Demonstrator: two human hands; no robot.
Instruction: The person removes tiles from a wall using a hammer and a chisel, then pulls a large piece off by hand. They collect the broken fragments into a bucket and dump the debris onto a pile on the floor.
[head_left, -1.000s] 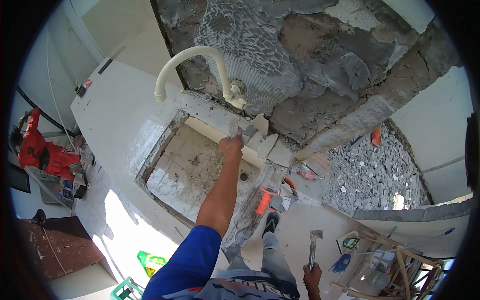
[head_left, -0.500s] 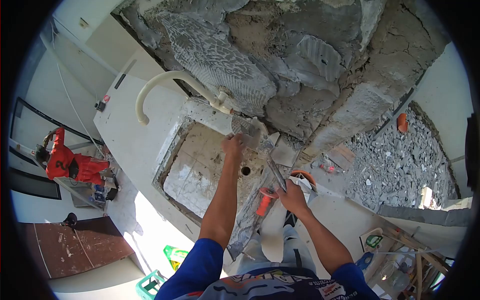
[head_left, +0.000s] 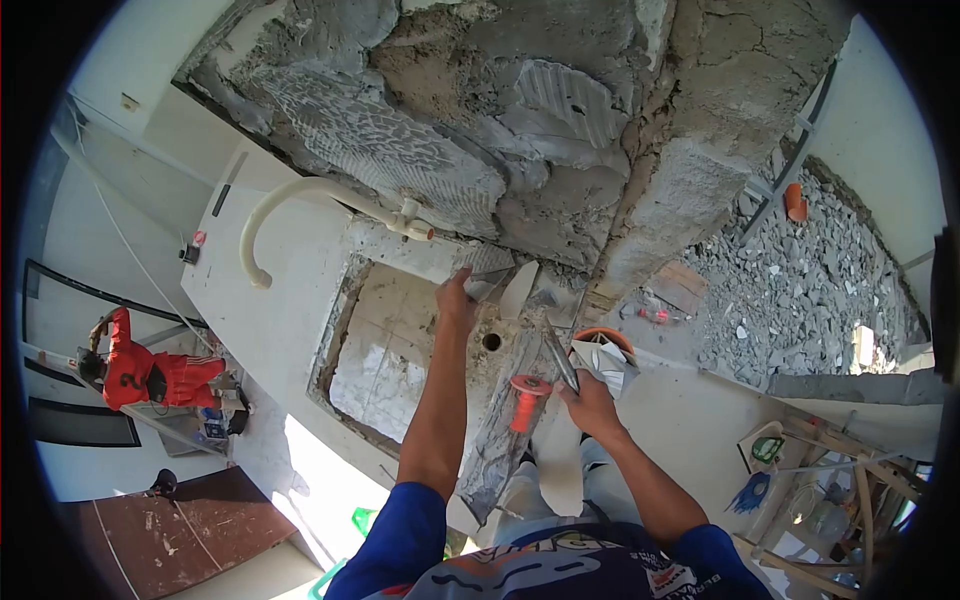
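My right hand (head_left: 590, 402) is wrapped round the metal shaft of a hammer (head_left: 560, 358), its far end blurred and pointing away over the counter edge. Over the far side of the sink recess, my left hand (head_left: 455, 298) has its fingers closed at the edge of a grey broken tile piece (head_left: 487, 288). A pale shard (head_left: 518, 290) stands just right of it. Between my arms, a chisel with a red-orange guarded grip (head_left: 525, 402) lies on the rough counter edge.
A cream curved pipe (head_left: 300, 190) juts from the stripped wall (head_left: 450, 130). An orange bucket (head_left: 605, 345) holds broken pieces, right of the counter. Rubble (head_left: 770, 300) covers the floor at right. A person in red (head_left: 150, 370) is at far left.
The view has shifted, so the wall and pipe sit further left. My right hand has drawn the hammer back from the tile pieces. My left hand stays near the broken tile.
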